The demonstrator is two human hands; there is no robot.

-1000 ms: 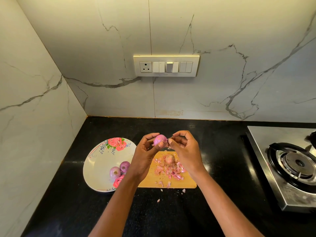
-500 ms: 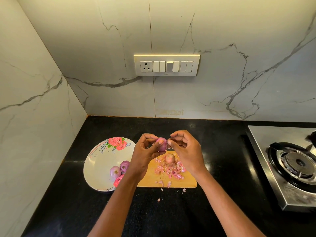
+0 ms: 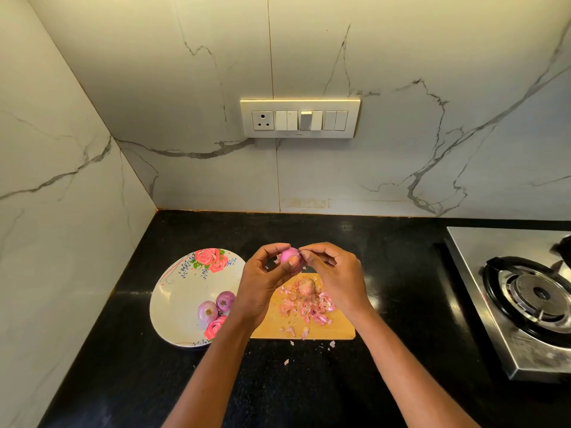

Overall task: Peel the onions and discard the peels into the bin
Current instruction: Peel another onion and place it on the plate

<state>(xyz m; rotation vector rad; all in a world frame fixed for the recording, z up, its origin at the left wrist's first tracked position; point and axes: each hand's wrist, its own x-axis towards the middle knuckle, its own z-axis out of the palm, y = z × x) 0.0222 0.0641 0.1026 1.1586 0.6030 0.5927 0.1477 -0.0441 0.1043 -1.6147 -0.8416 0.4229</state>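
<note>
Held up above the far edge of the wooden cutting board (image 3: 321,332): a small pink onion (image 3: 289,254), gripped in the curled fingers of the left hand (image 3: 262,282), thumb pressed across its front. Pinching at the onion's right side: the right hand (image 3: 335,274), thumb and forefinger closed narrowly on what looks like a thin strip of skin, too small to make out clearly. Both hands touching the onion, raised clear of the board. Forearms reaching in from the bottom edge of the view, bare.

On the cutting board, directly below the hands: a second onion (image 3: 306,287), paler and brownish, sitting among a loose heap of pink onion peels (image 3: 309,308). A few stray peel flakes (image 3: 332,344) scattered on the black countertop (image 3: 386,288) just off the near edge of the board.

Touching or just beside the board's left edge: an oval white plate (image 3: 176,301) with a pink rose print. On the plate, on the side nearest the board: two purple onions (image 3: 216,307) side by side, skins looking intact, partly beside the left wrist.

Well to the right of the board: a steel gas stove (image 3: 525,350) with a black burner ring, cut off by the frame's right edge.

Behind the board, up on the white marble-patterned wall (image 3: 401,72): a cream switch panel (image 3: 299,118) with one socket and several rocker switches. A second marble wall meeting it to the left of the board, forming a corner.

No bin anywhere in view.
</note>
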